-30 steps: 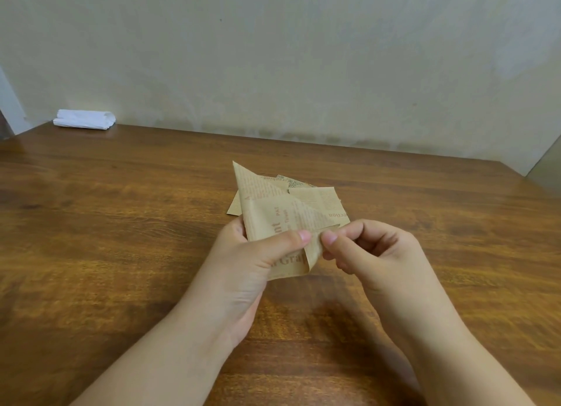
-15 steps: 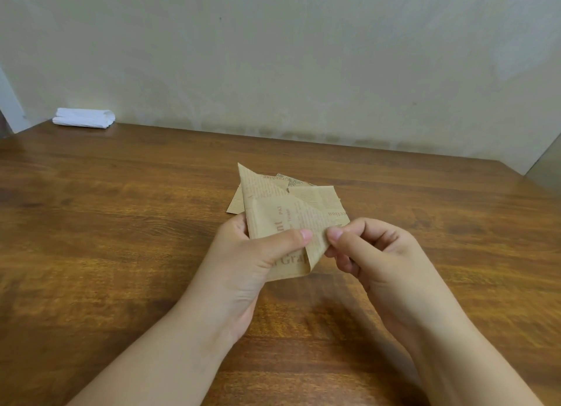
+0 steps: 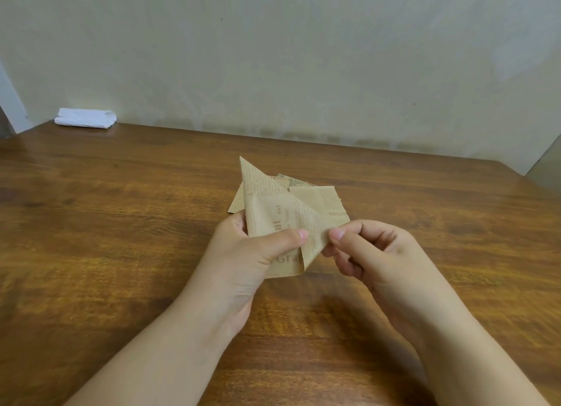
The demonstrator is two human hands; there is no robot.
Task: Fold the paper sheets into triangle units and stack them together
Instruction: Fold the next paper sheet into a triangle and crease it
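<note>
Single head-mounted wide-angle view, looking forward and down from the person's own position. The wooden tabletop (image 3: 121, 223) fills the lower two thirds of the frame; a pale wall (image 3: 303, 56) closes the far side. Both hands enter from the bottom edge and meet near the centre, close to the lens. Wide-angle curvature bends the tabletop's far edge.

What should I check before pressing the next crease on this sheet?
1. Left hand grips the sheet: ok, thumb on top.
2. Right hand pinches the right corner: ok.
3. Sheet off the table: ok, held up.
4. Edges aligned for the crease: cannot tell, the fold is partly hidden.
5. Other papers behind, out of the way: ok.
6. White cloth far off at the wall: ok.
</note>
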